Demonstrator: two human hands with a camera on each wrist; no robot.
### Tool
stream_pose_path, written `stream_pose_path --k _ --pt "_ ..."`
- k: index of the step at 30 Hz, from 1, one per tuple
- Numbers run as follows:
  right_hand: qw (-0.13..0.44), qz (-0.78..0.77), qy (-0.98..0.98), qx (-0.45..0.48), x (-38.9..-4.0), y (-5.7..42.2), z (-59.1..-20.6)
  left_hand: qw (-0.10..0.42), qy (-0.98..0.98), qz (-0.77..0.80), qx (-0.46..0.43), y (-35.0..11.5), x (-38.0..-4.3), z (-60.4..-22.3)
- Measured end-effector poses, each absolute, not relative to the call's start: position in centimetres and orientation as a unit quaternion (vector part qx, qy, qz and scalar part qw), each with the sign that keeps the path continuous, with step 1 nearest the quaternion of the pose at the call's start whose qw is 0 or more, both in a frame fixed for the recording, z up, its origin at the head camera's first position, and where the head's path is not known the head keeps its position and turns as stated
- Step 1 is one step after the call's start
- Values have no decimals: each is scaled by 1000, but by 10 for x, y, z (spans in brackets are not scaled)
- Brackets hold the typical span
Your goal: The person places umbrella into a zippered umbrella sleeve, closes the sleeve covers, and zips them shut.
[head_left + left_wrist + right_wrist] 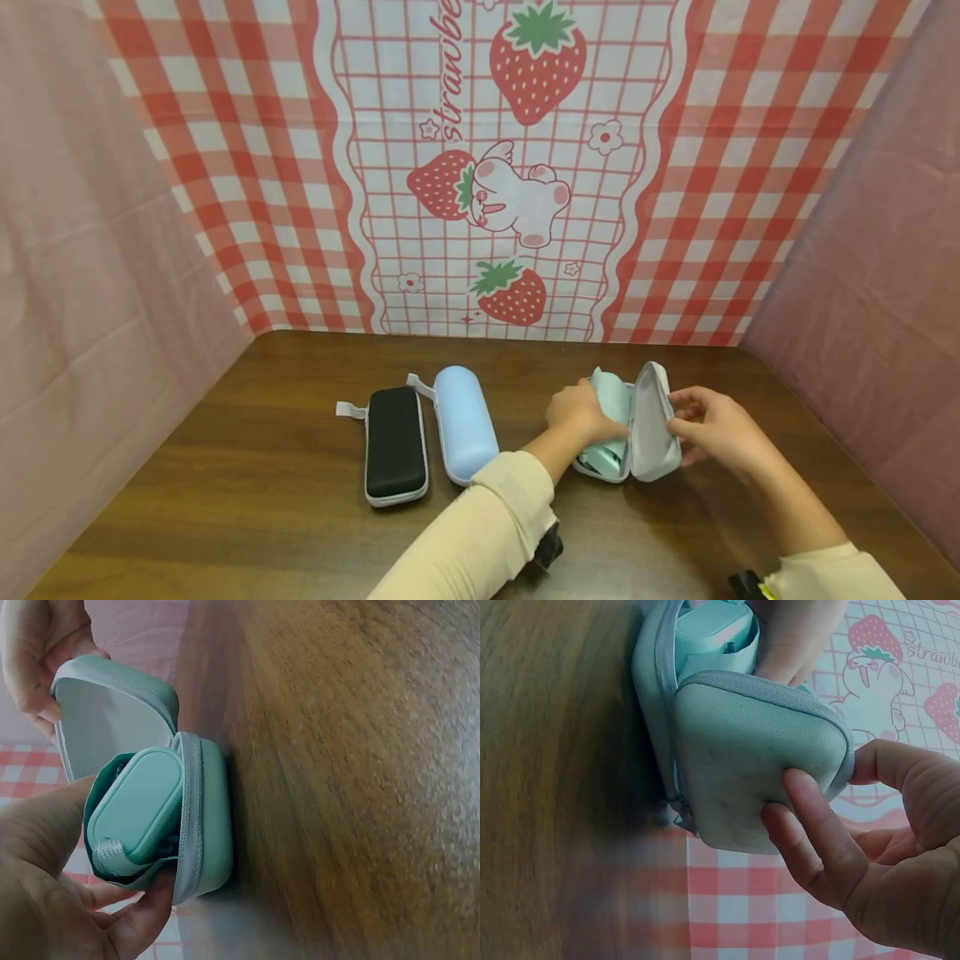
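Note:
An unzipped mint-green zip case (624, 477) lies on the right side of the table, its grey-edged lid (654, 429) raised. Inside it is a mint-green folded umbrella (611, 396), with a flat oval end (142, 799) and a short wrist strap (116, 859). My left hand (583, 415) grips the umbrella across its middle, thumb on one side and fingers on the other, close against the case rim. My right hand (716, 425) holds the lid by its free edge, with fingertips (802, 791) on the outer face.
To the left lie a black zip case (395, 442) and a light blue rounded case (465, 425), side by side, each with a pale pull loop. A checked strawberry cloth (517, 192) hangs behind the wooden table (247, 467). Pink cloth (862, 292) hangs at both sides.

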State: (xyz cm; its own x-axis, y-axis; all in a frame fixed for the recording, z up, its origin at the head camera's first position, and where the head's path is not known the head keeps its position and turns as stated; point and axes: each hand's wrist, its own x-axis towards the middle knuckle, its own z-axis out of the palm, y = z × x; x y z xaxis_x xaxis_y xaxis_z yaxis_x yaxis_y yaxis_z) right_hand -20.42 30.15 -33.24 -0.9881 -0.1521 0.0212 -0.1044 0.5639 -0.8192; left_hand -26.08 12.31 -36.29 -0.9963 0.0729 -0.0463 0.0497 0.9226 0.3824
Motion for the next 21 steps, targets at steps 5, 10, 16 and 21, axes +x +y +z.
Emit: stream_pose_path --k 5,10,16,21 --pt "20 -455 888 -69 -205 298 -332 55 983 164 58 119 -260 -356" --pt "14 -437 897 -64 -206 297 -332 88 972 198 86 106 -262 -346" --pt "11 -427 902 -59 -207 300 -333 189 881 421 107 86 -266 -344" --pt "14 -430 901 -61 -208 302 -333 245 850 431 180 76 -264 -343"
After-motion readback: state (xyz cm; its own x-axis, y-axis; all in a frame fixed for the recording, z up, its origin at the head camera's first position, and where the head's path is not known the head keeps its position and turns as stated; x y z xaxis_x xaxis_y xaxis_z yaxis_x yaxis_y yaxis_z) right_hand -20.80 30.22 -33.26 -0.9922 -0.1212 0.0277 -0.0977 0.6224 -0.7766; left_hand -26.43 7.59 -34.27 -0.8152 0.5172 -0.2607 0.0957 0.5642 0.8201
